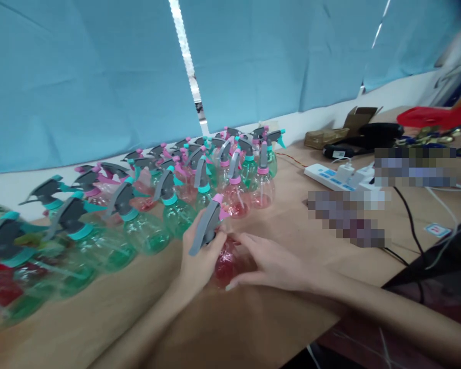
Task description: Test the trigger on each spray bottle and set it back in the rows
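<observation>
A red spray bottle (227, 264) with a grey and pink trigger head stands on the table right in front of me. My left hand (200, 251) is closed round its neck, just under the grey head; part of the collar is hidden by the fingers. Curved about the right side of the same bottle, my right hand (272, 261) has its fingertips near the neck and its thumb low on the body. Just beyond the hands are a green spray bottle (180, 218) and another pink-collared red spray bottle (238, 200).
Several green and red spray bottles (148, 233) fill the left and back of the table (288, 220). To the right are a white power strip (326, 177) with plugs, cables, a black case (380, 132), a cardboard box (326, 137) and a red object (434, 118). Blue sheeting (253, 56) hangs behind.
</observation>
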